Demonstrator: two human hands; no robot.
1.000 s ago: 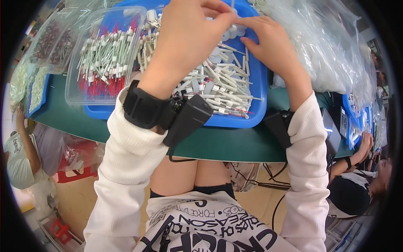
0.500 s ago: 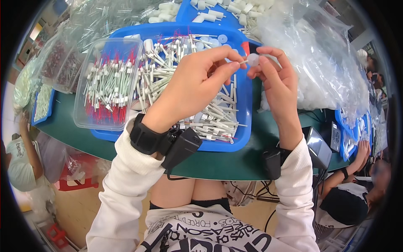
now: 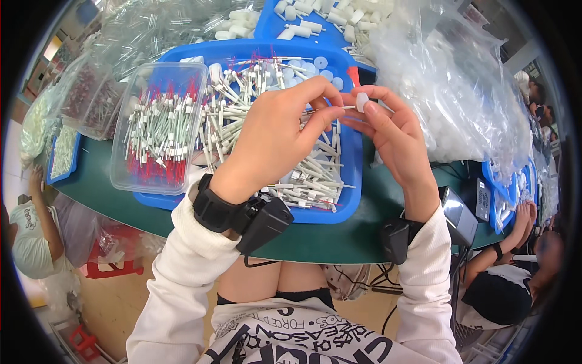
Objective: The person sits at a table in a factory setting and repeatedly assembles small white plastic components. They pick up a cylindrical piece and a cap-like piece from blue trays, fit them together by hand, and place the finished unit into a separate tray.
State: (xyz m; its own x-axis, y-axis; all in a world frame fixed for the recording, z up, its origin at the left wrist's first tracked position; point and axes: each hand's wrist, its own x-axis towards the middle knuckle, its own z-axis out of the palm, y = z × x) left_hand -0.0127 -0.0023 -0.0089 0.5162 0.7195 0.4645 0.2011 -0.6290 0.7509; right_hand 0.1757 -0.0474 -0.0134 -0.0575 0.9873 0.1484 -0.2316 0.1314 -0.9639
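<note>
Above the right side of a blue tray (image 3: 347, 203), my hands meet. My left hand (image 3: 276, 136) pinches a thin white stick (image 3: 348, 108) between thumb and fingers. The stick's tip touches or enters a small translucent white disc (image 3: 362, 102); I cannot tell which. Thumb and fingers of my right hand (image 3: 394, 124) are closed on that disc. Just behind the fingertips shows an orange-red flared piece (image 3: 353, 76); whether it is held is unclear. Many white sticks with red bristles or wires (image 3: 315, 182) lie in the tray, with pale discs (image 3: 321, 62) at its far edge.
A clear plastic box (image 3: 115, 173) of red-tipped sticks rests on the tray's left side. Behind stands another blue tray (image 3: 267, 21) with white cylinders. A big clear bag (image 3: 448, 85) bulges at right, near a dark device (image 3: 458, 215). Other people's arms (image 3: 512, 233) show at both sides.
Both hands have come slightly nearer to me. The disc has turned to show more of its edge, and my right fingers have curled in more closely round it.
</note>
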